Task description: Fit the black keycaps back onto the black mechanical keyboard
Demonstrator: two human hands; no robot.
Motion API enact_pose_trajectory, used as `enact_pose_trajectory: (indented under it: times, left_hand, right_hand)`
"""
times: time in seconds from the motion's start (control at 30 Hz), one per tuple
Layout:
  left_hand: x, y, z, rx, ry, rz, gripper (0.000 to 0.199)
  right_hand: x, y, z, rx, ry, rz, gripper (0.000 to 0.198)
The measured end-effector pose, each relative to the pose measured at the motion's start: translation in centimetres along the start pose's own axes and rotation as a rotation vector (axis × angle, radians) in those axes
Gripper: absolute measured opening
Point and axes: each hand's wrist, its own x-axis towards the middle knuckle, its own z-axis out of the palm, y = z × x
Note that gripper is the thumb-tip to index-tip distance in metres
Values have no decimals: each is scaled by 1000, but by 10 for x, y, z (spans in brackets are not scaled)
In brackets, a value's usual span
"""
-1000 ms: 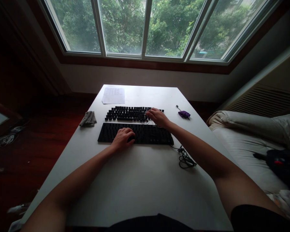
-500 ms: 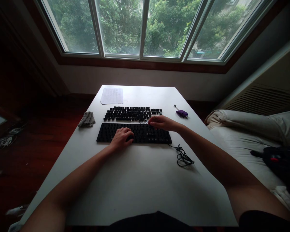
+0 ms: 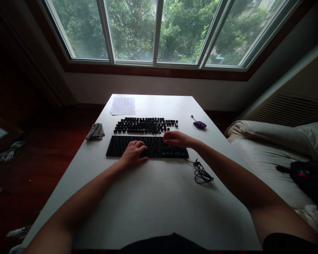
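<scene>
keyboard (image 3: 155, 147), long axis parallel to the far edge of the table (image 3: 148, 197), lies under the curled left hand (image 3: 133, 152) and pinched right hand (image 3: 177, 138), the latter nearer its right end; whether either grips anything, i cannot tell.

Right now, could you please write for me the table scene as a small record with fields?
Left hand: on the black keyboard; grip unclear
Right hand: at the keyboard's right part, fingers bent; too dark to tell if it holds anything
Keycaps: black, in rows beyond the keyboard
Cable: bundled, near right
Cloth: grey, left edge
Paper: far left corner
Purple item: right side
</scene>
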Motion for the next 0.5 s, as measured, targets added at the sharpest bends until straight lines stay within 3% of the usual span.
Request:
enact_pose_trajectory:
  times: [0.17,0.37,0.5]
  left_hand:
    - [2,-5,2,24,19,-11,39]
    - [4,-12,2,3,43,-57,40]
    - [3,-12,2,3,46,-60,40]
  right_hand:
    - [-5,-8,6,-53,-67,-25,22]
    - [-17,-23,24,-304,52,-193,19]
    - [-26,-19,32,-311,104,-221,23]
